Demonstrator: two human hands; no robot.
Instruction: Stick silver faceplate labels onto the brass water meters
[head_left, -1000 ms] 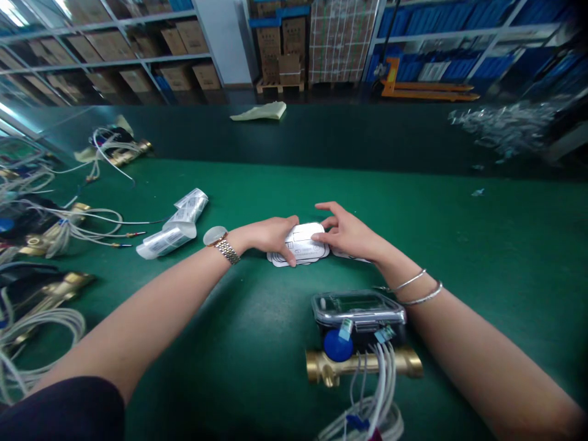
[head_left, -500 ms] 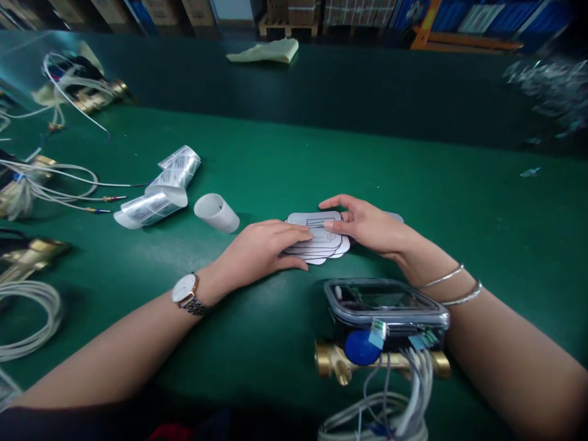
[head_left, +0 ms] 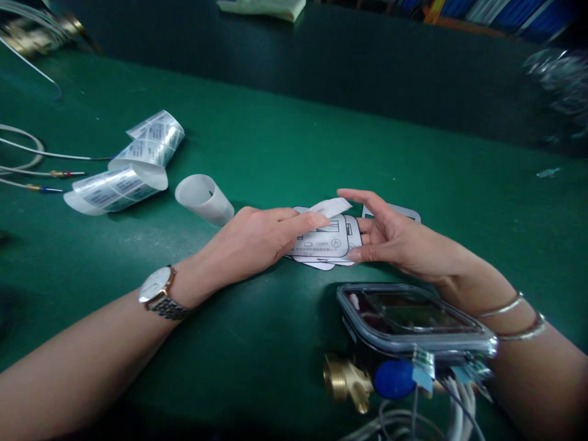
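A loose stack of grey-white faceplate labels (head_left: 321, 245) with rounded corners and dark outlines lies on the green table. My left hand (head_left: 271, 236) is closed at the stack's left side, its fingers on a pale strip (head_left: 333, 208) that rises from the upper edge. Whether the strip is part of the top label or a separate backing, I cannot tell. My right hand (head_left: 386, 233) holds the stack's right edge, thumb in front and fingers behind, with the index finger stretched out. Another label (head_left: 404, 211) is partly hidden behind that hand. Nearer me stands a meter with a clear-lidded display (head_left: 413, 312).
Brass fittings (head_left: 340, 380) and grey cables sit under the meter. To the left are curled sheets of printed stickers (head_left: 119, 187), a rolled white backing (head_left: 204, 196) and cable ends (head_left: 59, 174). Clear plastic (head_left: 560, 73) lies at the far right, a folded cloth (head_left: 271, 7) at the back.
The view has tilted down and come closer. A pale strip now stands up under my left fingers. My right thumb has slid down to the stack's lower right edge, and a label behind shows more.
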